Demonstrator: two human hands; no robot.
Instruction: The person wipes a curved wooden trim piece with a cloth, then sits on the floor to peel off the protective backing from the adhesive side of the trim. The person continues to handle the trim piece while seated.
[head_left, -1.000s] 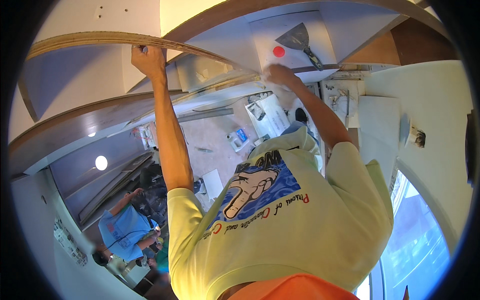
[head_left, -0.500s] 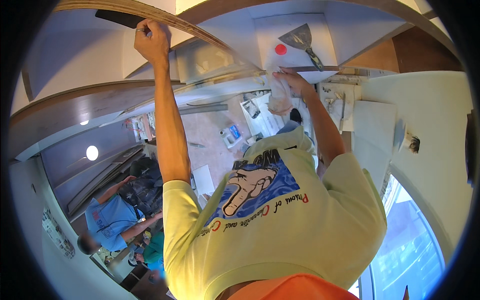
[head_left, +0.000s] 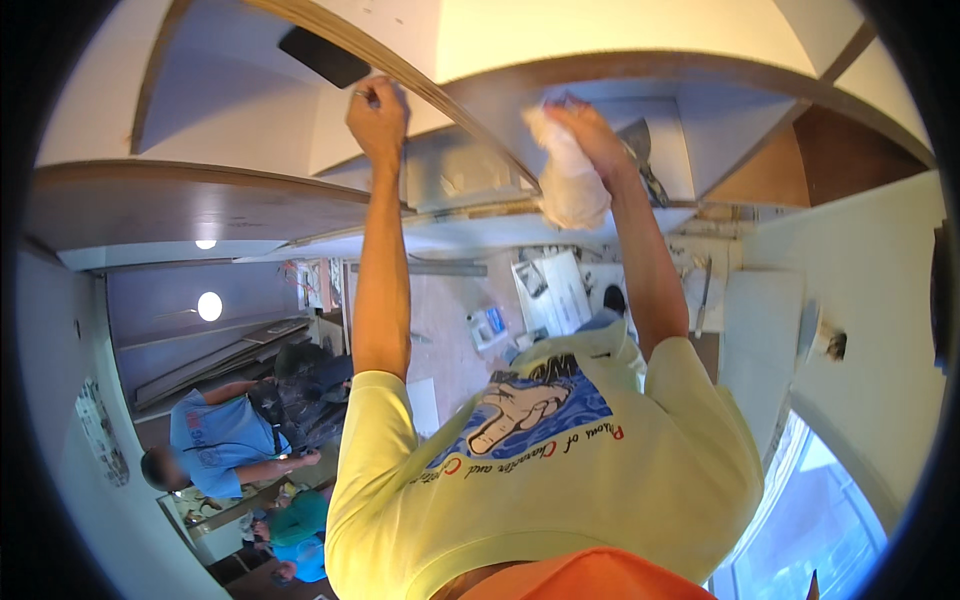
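My left hand (head_left: 378, 120) is up at a shelf board with a layered edge (head_left: 420, 85), fingers curled beside a flat black object (head_left: 322, 55) in the compartment; what they grip is unclear. My right hand (head_left: 595, 135) is closed on a crumpled, pale cloth (head_left: 570, 190), held before a white shelf compartment. Behind that hand a putty knife (head_left: 650, 175) is partly hidden in the compartment.
Wooden shelving (head_left: 170, 190) spans the upper view. Below are a white box (head_left: 550, 290), small containers (head_left: 488, 328) and boards (head_left: 215, 365). Co-workers (head_left: 225, 440) are at lower left. A bright window (head_left: 820, 500) is at right, beside a cream wall (head_left: 870, 270).
The view has shifted, with shelving and left hand appearing farther right. My right hand, with the cloth, has risen in front of the putty knife. The black object shows more fully.
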